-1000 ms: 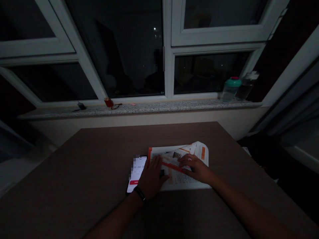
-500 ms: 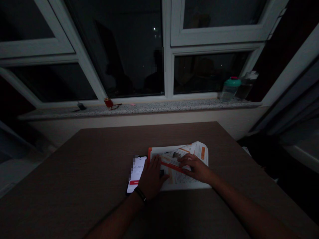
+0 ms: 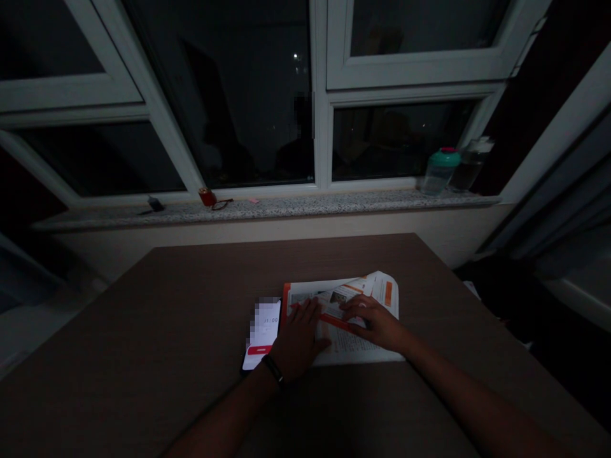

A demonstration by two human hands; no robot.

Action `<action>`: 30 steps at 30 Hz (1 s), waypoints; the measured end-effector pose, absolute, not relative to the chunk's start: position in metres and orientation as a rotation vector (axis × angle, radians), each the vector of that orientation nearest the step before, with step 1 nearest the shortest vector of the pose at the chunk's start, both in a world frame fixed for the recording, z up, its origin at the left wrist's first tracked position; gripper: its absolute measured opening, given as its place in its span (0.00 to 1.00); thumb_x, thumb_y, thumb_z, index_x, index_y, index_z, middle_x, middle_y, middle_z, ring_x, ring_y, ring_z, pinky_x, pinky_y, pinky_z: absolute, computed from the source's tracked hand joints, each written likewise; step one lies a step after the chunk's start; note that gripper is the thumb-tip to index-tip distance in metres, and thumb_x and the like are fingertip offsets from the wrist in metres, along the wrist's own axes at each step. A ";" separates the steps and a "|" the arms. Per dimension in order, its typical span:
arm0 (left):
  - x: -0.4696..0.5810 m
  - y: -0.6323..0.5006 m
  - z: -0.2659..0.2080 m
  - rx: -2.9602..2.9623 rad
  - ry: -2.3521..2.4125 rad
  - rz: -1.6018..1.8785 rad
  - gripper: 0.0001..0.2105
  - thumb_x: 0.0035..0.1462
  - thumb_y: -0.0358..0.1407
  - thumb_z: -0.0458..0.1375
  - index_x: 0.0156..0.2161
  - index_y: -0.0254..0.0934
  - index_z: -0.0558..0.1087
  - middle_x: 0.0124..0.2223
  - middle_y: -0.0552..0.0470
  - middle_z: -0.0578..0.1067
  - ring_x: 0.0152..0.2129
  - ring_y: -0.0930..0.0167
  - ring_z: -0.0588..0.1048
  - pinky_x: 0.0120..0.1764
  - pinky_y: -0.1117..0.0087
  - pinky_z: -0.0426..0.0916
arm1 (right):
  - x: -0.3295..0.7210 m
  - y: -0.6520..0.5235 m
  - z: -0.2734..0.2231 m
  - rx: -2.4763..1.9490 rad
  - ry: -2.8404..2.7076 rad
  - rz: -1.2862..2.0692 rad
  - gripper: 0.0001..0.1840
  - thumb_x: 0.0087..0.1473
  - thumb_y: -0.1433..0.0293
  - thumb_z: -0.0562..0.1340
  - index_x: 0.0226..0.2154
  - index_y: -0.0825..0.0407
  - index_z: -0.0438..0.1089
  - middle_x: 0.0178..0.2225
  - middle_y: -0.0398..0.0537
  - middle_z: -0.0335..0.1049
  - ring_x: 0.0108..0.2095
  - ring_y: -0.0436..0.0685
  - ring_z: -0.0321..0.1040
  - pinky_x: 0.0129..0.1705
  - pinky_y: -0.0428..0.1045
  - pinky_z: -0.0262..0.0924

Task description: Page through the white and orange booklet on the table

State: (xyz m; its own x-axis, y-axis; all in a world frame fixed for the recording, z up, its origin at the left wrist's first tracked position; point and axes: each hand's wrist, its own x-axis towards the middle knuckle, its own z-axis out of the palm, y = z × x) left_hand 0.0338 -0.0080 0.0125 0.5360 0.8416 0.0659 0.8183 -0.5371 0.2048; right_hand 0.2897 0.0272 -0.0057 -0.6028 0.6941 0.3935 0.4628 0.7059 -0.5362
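A printed paper sheet (image 3: 363,348) with orange and red bands lies on the table, its upper part folded over so that a red edge runs slantwise across it. My left hand (image 3: 298,337), wearing a dark wristband, rests flat on the left part of the paper, fingers stretched out. At the right, my right hand (image 3: 377,323) has bent fingers on the folded flap and its thumb by the red edge, gripping the flap there. Beside my left hand lies a lit phone (image 3: 265,327) with a timer on its screen, partly covered by that hand.
The brown table (image 3: 200,286) reaches to the wall below a window. On the stone sill (image 3: 296,205) stand a teal-lidded bottle (image 3: 442,170), a second clear bottle (image 3: 471,166), a small red jar (image 3: 207,196) and a small dark bottle (image 3: 155,203).
My left hand has slid a little to the right along the paper, uncovering more of the phone. My right hand and the flap look unmoved.
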 end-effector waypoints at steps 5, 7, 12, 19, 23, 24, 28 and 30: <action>0.031 -0.007 0.009 2.628 1.446 0.271 0.31 0.64 0.46 0.53 0.67 0.34 0.53 0.69 0.40 0.52 0.66 0.59 0.51 0.64 0.51 0.50 | 0.290 0.027 -0.007 -0.867 -2.318 0.509 0.10 0.56 0.71 0.65 0.42 0.46 0.73 0.49 0.51 0.73 0.51 0.61 0.67 0.53 0.61 0.61; 0.028 -0.007 0.006 2.628 1.482 0.287 0.31 0.65 0.47 0.53 0.67 0.34 0.52 0.69 0.39 0.52 0.66 0.58 0.52 0.64 0.51 0.51 | 0.290 0.027 -0.007 -0.868 -2.311 0.511 0.11 0.56 0.71 0.65 0.43 0.46 0.73 0.49 0.51 0.73 0.51 0.61 0.67 0.53 0.61 0.61; 0.024 -0.007 0.005 2.626 1.560 0.300 0.31 0.65 0.49 0.51 0.67 0.35 0.52 0.68 0.39 0.53 0.65 0.56 0.53 0.63 0.47 0.50 | 0.291 0.027 -0.007 -0.880 -2.301 0.526 0.11 0.55 0.70 0.65 0.43 0.45 0.73 0.49 0.51 0.73 0.52 0.62 0.67 0.54 0.61 0.61; 0.027 -0.007 0.005 2.607 1.599 0.254 0.33 0.65 0.48 0.53 0.67 0.31 0.53 0.68 0.38 0.53 0.65 0.56 0.51 0.64 0.47 0.48 | 0.290 0.028 -0.010 -0.919 -2.244 0.523 0.11 0.54 0.71 0.65 0.42 0.46 0.73 0.47 0.51 0.73 0.50 0.61 0.68 0.53 0.60 0.62; 0.027 -0.007 0.007 2.603 1.600 0.230 0.33 0.65 0.48 0.52 0.67 0.30 0.52 0.69 0.38 0.51 0.65 0.56 0.51 0.64 0.47 0.48 | 0.290 0.026 -0.007 -0.925 -2.251 0.518 0.12 0.55 0.72 0.65 0.43 0.45 0.73 0.49 0.50 0.72 0.51 0.61 0.67 0.54 0.60 0.62; 0.027 -0.007 0.008 2.599 1.603 0.230 0.33 0.65 0.48 0.52 0.67 0.29 0.52 0.69 0.38 0.51 0.65 0.56 0.52 0.64 0.47 0.48 | 0.290 0.026 -0.006 -0.921 -2.255 0.517 0.12 0.55 0.72 0.64 0.43 0.45 0.73 0.49 0.50 0.72 0.51 0.61 0.67 0.54 0.60 0.62; 0.027 -0.007 0.010 2.598 1.596 0.250 0.32 0.65 0.48 0.52 0.67 0.32 0.53 0.68 0.39 0.53 0.65 0.56 0.53 0.63 0.47 0.50 | 0.291 0.026 -0.006 -0.902 -2.264 0.510 0.11 0.55 0.72 0.64 0.42 0.46 0.73 0.47 0.51 0.73 0.50 0.61 0.68 0.53 0.60 0.62; 0.026 -0.006 0.010 2.606 1.597 0.251 0.31 0.65 0.47 0.52 0.67 0.33 0.53 0.68 0.39 0.53 0.65 0.57 0.53 0.63 0.48 0.50 | 0.291 0.026 -0.006 -0.898 -2.267 0.509 0.11 0.55 0.71 0.65 0.42 0.46 0.73 0.47 0.51 0.73 0.49 0.61 0.68 0.53 0.59 0.62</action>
State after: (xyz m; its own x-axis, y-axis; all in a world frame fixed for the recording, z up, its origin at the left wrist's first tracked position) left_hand 0.0265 -0.0061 0.0098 0.4453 0.8898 0.0997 0.8776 -0.4558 0.1487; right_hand 0.2914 0.0263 -0.0063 -0.5625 0.7129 0.4188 0.4656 0.6917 -0.5521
